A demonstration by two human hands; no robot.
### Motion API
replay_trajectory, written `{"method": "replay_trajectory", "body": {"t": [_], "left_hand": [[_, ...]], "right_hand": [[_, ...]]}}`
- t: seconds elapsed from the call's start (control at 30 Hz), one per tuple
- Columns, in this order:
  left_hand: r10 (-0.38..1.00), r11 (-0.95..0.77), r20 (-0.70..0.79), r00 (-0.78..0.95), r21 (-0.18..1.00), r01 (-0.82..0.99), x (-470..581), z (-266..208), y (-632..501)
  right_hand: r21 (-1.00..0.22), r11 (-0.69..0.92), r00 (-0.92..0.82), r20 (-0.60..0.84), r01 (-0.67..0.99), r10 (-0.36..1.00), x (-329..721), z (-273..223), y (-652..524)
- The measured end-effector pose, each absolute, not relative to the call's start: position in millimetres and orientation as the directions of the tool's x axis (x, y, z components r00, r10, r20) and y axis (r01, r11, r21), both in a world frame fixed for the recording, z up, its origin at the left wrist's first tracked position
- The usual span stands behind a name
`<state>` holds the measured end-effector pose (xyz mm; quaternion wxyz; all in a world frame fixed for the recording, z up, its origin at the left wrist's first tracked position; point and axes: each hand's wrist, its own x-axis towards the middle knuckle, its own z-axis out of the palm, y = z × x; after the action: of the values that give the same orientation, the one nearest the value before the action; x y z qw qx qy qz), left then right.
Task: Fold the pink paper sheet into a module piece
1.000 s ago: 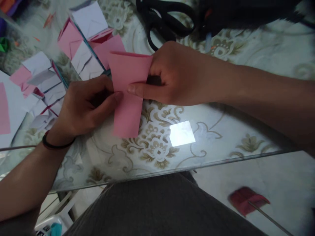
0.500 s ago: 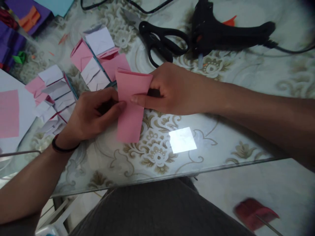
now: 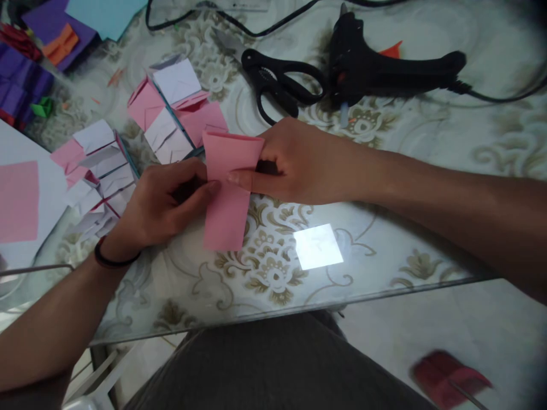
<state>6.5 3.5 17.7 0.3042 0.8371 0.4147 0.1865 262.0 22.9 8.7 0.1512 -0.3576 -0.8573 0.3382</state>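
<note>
From where I stood, the folded strip of pink paper [image 3: 226, 222] was up in front of a dark-trousered lap [image 3: 277, 364], over the near part of the glass-topped table [image 3: 393, 233], and both hands had hold of it. The left hand [image 3: 164, 205] pinched its left edge, thumb laid on the near face; the right hand [image 3: 290, 162] grasped it from the other side, thumb pressed across the middle, lower than the flared top where the layers parted. I took the two thumbs, set so near each other, as a way of keeping the fold flat and steady, though the fingers behind were mostly hidden, and I couldn't tell whether the lower end met the glass. Beyond, the black scissors [image 3: 282, 74] lay with their handles toward the lap, likely for easy picking up. Near them the glue gun [image 3: 397, 74] rested on its side, nozzle pointing away, perhaps to spare the hands. Two pink-and-white folded pieces [image 3: 177, 80] sat off to the left, seemingly put there for elbow room
</note>
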Motion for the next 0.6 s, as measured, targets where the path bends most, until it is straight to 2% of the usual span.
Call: {"method": "replay_trajectory", "body": {"t": [0.23, 0.6], "left_hand": [[0.792, -0.498, 0.082, 0.605, 0.659, 0.563, 5.9, 16.9, 4.2], [0.824, -0.442, 0.054, 0.564, 0.685, 0.580, 6.4, 17.3, 2.9]], "right_hand": [[-0.684, 0.524, -0.698, 0.028, 0.508, 0.715, 262.1, 8.1, 22.8], [-0.717, 0.507, -0.687, 0.055, 0.478, 0.725, 262.4, 8.1, 22.8]]}}
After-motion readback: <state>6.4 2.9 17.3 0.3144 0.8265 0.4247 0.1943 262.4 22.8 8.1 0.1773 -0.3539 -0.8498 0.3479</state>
